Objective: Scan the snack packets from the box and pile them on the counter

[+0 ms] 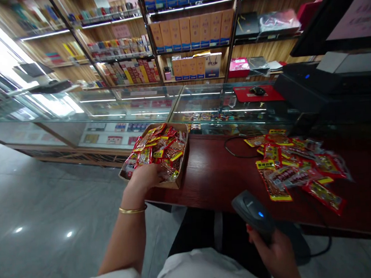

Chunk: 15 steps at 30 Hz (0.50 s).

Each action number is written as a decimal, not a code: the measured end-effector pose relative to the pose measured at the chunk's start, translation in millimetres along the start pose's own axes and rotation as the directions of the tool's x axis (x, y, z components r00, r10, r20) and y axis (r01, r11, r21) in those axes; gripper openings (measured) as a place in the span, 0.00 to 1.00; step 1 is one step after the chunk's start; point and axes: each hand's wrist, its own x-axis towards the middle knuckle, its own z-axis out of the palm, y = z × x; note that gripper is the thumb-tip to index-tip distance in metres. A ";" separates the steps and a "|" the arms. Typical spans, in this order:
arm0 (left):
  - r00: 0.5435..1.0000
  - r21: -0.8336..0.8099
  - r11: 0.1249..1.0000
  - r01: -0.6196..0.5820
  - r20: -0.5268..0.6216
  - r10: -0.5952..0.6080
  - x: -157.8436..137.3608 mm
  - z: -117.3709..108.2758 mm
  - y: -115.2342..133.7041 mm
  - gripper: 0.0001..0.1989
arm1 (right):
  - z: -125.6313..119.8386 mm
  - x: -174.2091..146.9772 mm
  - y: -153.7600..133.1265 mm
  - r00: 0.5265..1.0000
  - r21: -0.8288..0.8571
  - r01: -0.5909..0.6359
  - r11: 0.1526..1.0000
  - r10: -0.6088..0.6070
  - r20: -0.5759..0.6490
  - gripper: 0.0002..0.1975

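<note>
My left hand reaches over the near edge of a shallow cardboard box at the counter's left end. Its fingers are curled down at a snack packet inside, with the fingertips partly hidden. Red and yellow snack packets fill the box in a loose heap. My right hand is wrapped around the handle of a dark barcode scanner, which has a blue light lit on top. Beyond the scanner, a loose pile of similar packets lies spread on the dark red wooden counter.
A glass display case runs behind the counter. On it lie a red mouse pad and a black mouse. A dark checkout machine stands at right. A black cable curls between box and pile. Shelves with boxed goods line the wall.
</note>
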 end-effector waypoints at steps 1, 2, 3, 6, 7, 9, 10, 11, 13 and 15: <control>1.000 0.031 0.999 -0.005 0.027 0.005 5.7 2.6 1.1 0.15 | -0.5 -1.2 0.4 1.000 -0.008 -0.004 1.000 0.004 -0.004 0.25; 0.998 0.056 0.998 -0.008 0.056 0.005 11.3 5.2 2.5 0.14 | -1.4 -2.3 0.4 1.000 -0.017 -0.009 1.000 0.009 -0.008 0.26; 0.997 0.069 0.998 -0.008 0.081 0.002 16.3 7.5 4.0 0.13 | -2.4 -3.3 -0.2 1.000 -0.025 -0.014 1.000 0.014 -0.013 0.26; 0.996 0.039 0.999 0.022 0.080 -0.025 24.4 10.7 4.2 0.05 | -5.5 -5.2 -5.5 0.999 -0.028 -0.024 0.999 0.023 -0.032 0.26; 0.998 0.009 1.000 0.026 0.062 -0.027 23.9 9.9 2.3 0.03 | -6.3 -5.3 -8.2 0.999 -0.025 -0.031 0.999 0.030 -0.042 0.26; 0.999 -0.069 0.997 0.021 0.027 -0.019 18.6 5.4 -4.1 0.05 | -7.5 -5.3 -13.1 0.996 -0.022 -0.052 0.998 0.050 -0.072 0.26; 1.000 -0.129 0.991 0.017 0.002 -0.017 14.4 2.2 -7.6 0.08 | -8.0 -5.2 -14.8 0.995 -0.022 -0.062 0.998 0.060 -0.085 0.27; 0.999 -0.204 0.979 0.013 -0.039 -0.021 9.9 -1.4 -10.5 0.11 | -8.4 -5.1 -15.4 0.993 -0.023 -0.072 0.997 0.069 -0.094 0.27; 0.981 -0.388 0.922 -0.002 -0.178 -0.073 2.4 -7.5 -11.0 0.15 | -9.2 -4.7 -13.6 0.993 -0.023 -0.083 0.996 0.081 -0.091 0.27; 0.922 -0.625 0.777 -0.068 -0.338 -0.191 -0.4 -9.4 -0.2 0.18 | -9.5 -3.8 -9.0 0.994 -0.017 -0.094 0.995 0.093 -0.063 0.27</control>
